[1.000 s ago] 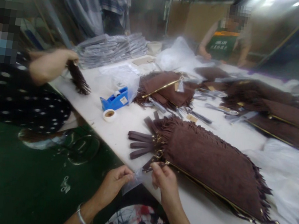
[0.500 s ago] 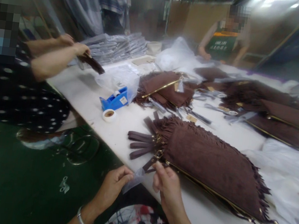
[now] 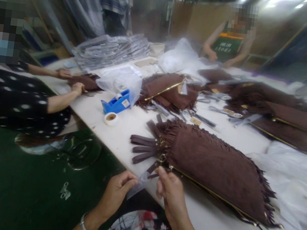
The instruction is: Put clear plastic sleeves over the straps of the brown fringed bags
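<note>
Where the left hand (image 3: 117,191) pinches: a small piece of clear plastic (image 3: 137,186) is gripped between thumb and fingers at the near edge of a white table (image 3: 123,143), a silver bracelet (image 3: 86,228) circling the wrist behind it.
Right hand (image 3: 171,193): thumb and forefinger are drawn together beside a short dark strap (image 3: 153,167); whether they grip anything cannot be told.
Brown fringed bags (image 3: 215,164): they lie flat in a stack on the table, just beyond the right hand and reaching to its right, a gold zip (image 3: 207,190) along the near side.
Looped straps (image 3: 143,150): several fan out from the stack's left end, near gold rings.
Blue tape dispenser (image 3: 118,102): it sits farther up the table, with a white tape roll (image 3: 110,123) just beside it and a clear plastic bag (image 3: 118,78) behind.
Co-worker in a dotted top (image 3: 22,101): at the table's left side, both hands are on another brown bag (image 3: 88,82).
Far side: a person in a green apron (image 3: 227,45) works beyond white plastic wrapping (image 3: 179,58).
</note>
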